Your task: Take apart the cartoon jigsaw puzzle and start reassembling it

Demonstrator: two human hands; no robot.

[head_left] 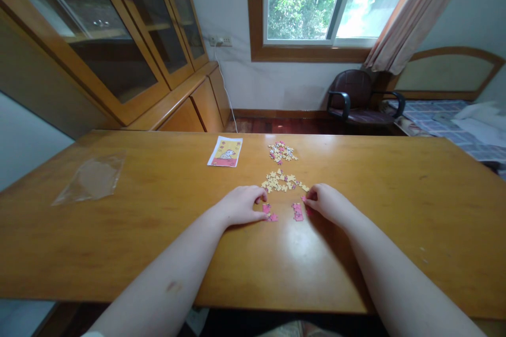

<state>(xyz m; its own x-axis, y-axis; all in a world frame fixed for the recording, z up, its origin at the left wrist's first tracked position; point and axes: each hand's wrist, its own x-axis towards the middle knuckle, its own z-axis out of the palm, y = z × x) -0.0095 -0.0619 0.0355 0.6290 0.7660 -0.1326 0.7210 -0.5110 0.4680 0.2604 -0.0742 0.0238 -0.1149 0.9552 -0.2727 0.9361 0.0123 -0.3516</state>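
My left hand (244, 206) rests on the table with thumb and fingers apart, its thumb tip at a small group of pink jigsaw pieces (272, 217). My right hand (329, 201) is pinched on a pink jigsaw piece (303, 198); more pink shows just below its fingers, partly hidden. Between the hands lies a joined pink block of jigsaw pieces (298, 211). Just beyond them is a loose spread of mostly yellow jigsaw pieces (276, 182). Farther back sits a mixed pile of jigsaw pieces (281, 151), pink, yellow and pale.
A picture card (225, 151) with a white animal on yellow and pink lies at the back left of the wooden table (158, 247). A clear plastic bag (93, 178) is at the far left. Past the table stand a dark armchair (351, 92) and a glass-door cabinet (130, 37).
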